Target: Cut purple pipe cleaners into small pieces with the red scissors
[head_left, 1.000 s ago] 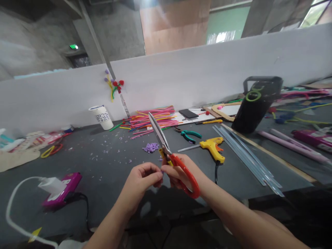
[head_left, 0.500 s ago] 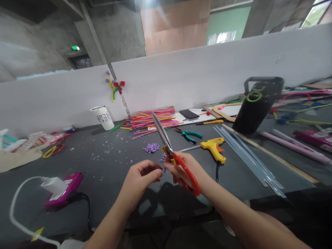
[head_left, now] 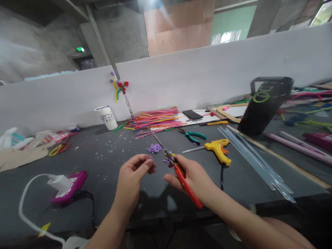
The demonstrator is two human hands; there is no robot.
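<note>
My right hand [head_left: 193, 173] grips a pair of scissors [head_left: 187, 186] with red and yellow handles, their blades pointing up and away to the left. To its left, my left hand [head_left: 136, 173] has thumb and fingers pinched together. A bit of purple shows at those fingertips, apparently a small purple piece [head_left: 151, 157], mostly hidden by the fingers. Just beyond the hands lies a small heap of cut purple pieces [head_left: 155, 148] on the dark table [head_left: 111, 186]. A few more purple pieces [head_left: 166, 160] lie by the scissors' pivot, partly covered.
Behind the heap are bundled pink pipe cleaners [head_left: 158, 119], teal-handled pliers [head_left: 192, 136] and a yellow glue gun [head_left: 218, 149]. Clear glue sticks [head_left: 255, 162] and a black bottle [head_left: 261, 107] stand or lie rightward. Leftward are a white cup [head_left: 106, 118] and a purple power strip [head_left: 70, 190].
My left hand has moved slightly left, away from the scissors, and a purple bit now shows at its fingertips. The scissors have turned in my right hand, whose thumb has shifted. The view shifted a little.
</note>
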